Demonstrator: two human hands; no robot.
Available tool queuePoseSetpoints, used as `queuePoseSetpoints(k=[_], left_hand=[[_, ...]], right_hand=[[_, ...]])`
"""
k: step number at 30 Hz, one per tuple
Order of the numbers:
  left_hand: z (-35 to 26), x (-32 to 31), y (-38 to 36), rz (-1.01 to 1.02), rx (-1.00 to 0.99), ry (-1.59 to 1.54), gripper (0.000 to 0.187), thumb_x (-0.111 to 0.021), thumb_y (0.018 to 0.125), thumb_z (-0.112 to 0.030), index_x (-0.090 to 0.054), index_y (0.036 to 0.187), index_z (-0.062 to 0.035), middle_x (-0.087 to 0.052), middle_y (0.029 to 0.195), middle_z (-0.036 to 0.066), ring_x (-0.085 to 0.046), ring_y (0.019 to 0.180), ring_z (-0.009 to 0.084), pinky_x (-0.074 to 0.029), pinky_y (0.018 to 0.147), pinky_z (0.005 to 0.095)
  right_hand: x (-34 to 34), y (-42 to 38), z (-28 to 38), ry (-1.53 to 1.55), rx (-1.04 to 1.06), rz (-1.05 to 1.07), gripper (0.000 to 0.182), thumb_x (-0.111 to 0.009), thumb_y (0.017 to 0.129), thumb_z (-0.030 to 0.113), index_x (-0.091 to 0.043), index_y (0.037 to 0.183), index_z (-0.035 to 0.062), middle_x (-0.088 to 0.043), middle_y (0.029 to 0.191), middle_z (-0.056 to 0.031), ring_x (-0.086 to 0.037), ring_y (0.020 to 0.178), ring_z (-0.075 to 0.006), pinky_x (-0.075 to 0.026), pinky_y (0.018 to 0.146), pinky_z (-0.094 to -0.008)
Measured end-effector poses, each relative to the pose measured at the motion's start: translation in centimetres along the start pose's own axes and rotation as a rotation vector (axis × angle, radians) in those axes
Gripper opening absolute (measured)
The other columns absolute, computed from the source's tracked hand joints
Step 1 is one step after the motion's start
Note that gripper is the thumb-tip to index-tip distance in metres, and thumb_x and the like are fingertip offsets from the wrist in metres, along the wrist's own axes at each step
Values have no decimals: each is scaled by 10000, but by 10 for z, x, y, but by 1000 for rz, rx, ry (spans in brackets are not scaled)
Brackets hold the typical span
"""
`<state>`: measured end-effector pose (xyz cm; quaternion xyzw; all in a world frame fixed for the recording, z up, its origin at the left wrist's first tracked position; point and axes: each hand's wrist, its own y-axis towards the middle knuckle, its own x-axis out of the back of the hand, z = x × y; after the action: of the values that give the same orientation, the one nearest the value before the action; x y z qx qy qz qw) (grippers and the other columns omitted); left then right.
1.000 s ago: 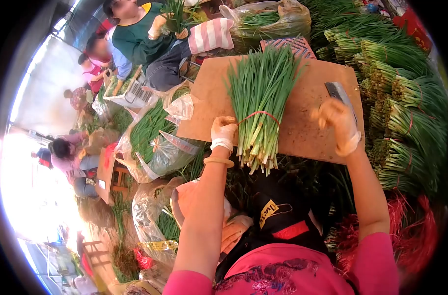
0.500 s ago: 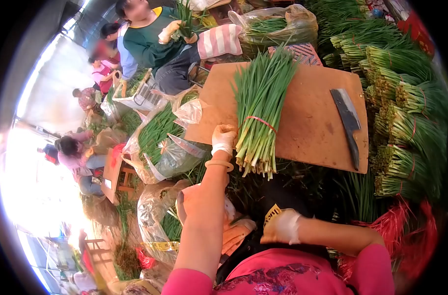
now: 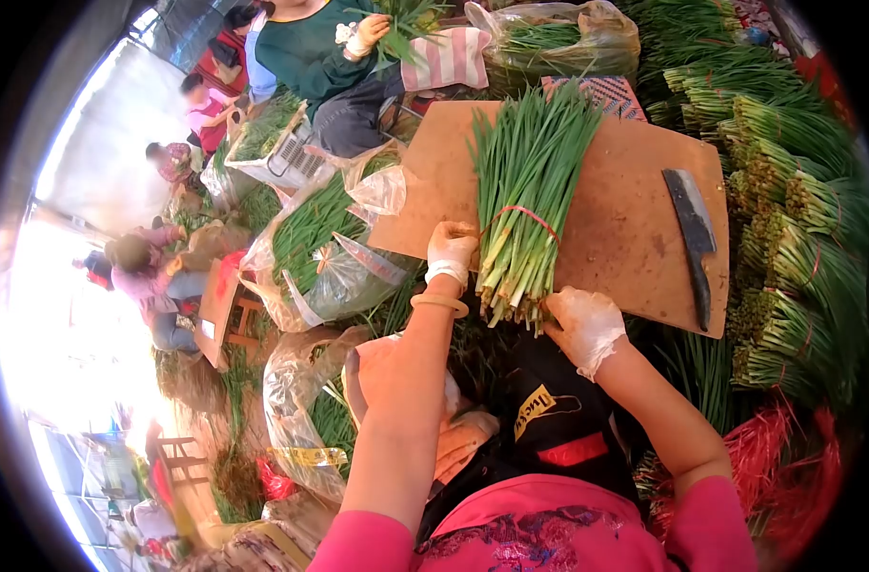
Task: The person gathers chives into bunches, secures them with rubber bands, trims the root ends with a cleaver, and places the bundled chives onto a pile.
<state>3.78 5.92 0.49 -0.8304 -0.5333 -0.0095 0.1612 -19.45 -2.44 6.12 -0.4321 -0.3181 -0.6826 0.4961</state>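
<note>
A thick bundle of green stalks [image 3: 535,181], tied with a red band [image 3: 527,212], lies on the brown board [image 3: 635,238]. Its pale cut ends hang over the board's near edge. My left hand [image 3: 453,250], in a whitish glove, is closed at the bundle's left side by the band; what its fingers grip is hidden. At the lower right of the cut ends is my right hand [image 3: 583,324], gloved too, its fingers bent against the stalk ends and partly apart. A cleaver with a dark handle [image 3: 692,234] rests on the board's right side.
Tied bundles [image 3: 787,248] are stacked along the right, above red strings [image 3: 763,448]. Open plastic bags of greens [image 3: 311,238] stand at the left. A person in a green top [image 3: 311,57] sits beyond the board, holding greens. Other people sit at the far left.
My right hand has risen from my lap to the bundle's cut ends. My left hand stays beside the bundle. The view has shifted slightly; the co-worker's gloved hand and greens have moved.
</note>
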Motion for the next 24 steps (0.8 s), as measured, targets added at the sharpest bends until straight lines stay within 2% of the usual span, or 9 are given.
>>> queuePoseSetpoints(k=[4, 7, 10, 12, 13, 14, 16, 20, 24], left_hand=[[1, 1, -1, 40, -14, -17, 217, -631, 736, 8, -581, 946, -15, -615, 791, 63, -556, 601, 137, -454, 539, 261], [3, -1, -1, 53, -13, -66, 214, -620, 742, 16, -581, 950, -20, -609, 788, 58, -549, 595, 135, -449, 533, 258], [5, -1, -3, 49, 11, -137, 218, -607, 747, 26, -584, 958, -26, -611, 802, 65, -553, 596, 142, -450, 518, 266], [6, -3, -5, 47, 0, -180, 229, -597, 749, 34, -587, 969, -28, -621, 824, 86, -570, 603, 157, -461, 505, 283], [10, -4, -2, 53, 4, -197, 219, -595, 752, 38, -588, 961, -29, -622, 833, 81, -577, 629, 160, -472, 529, 286], [14, -4, 0, 57, 8, -214, 210, -594, 754, 41, -589, 952, -31, -623, 842, 77, -584, 656, 163, -484, 553, 289], [18, -6, 1, 58, 13, -256, 195, -595, 759, 48, -591, 936, -35, -624, 857, 68, -593, 701, 167, -501, 601, 294], [12, -19, -9, 113, 42, -470, 176, -595, 773, 64, -595, 911, -45, -622, 912, 67, -596, 766, 166, -510, 693, 292], [-9, -38, -9, 246, -39, -566, 180, -588, 749, 82, -584, 881, -40, -617, 921, 77, -592, 766, 167, -505, 720, 282]], right_hand=[[-4, 7, -5, 59, -18, -3, 156, -608, 819, 233, -628, 825, 79, -620, 807, -121, -631, 800, -307, -500, 737, -397], [13, 0, -5, 655, -136, -127, 124, -573, 838, 178, -637, 831, 72, -648, 846, -102, -627, 737, -248, -503, 732, -340], [69, -34, 12, 1364, -206, 207, 148, -545, 856, 155, -663, 897, 77, -669, 899, -75, -613, 721, -196, -497, 720, -293], [100, -33, -4, 1025, 164, 890, 182, -545, 875, 184, -681, 958, 96, -684, 906, -51, -626, 753, -184, -498, 725, -291], [99, -32, -1, 836, 210, 896, 206, -555, 877, 225, -695, 971, 107, -682, 853, -46, -636, 768, -184, -501, 710, -283], [78, -31, -21, 563, 509, 474, 251, -555, 880, 288, -689, 1019, 127, -685, 880, -51, -650, 787, -200, -504, 712, -295], [61, -8, -46, 402, 20, 314, 388, -580, 874, 414, -692, 987, 60, -688, 930, -94, -674, 788, -201, -526, 681, -311], [30, 38, -110, 1210, -495, 331, 808, -539, 829, 640, -459, 1315, 0, -623, 1148, -178, -659, 914, -264, -539, 711, -355], [-20, 51, -80, 1459, -421, 210, 887, -500, 784, 736, -421, 1355, 61, -592, 1182, -150, -645, 946, -302, -537, 748, -393]])
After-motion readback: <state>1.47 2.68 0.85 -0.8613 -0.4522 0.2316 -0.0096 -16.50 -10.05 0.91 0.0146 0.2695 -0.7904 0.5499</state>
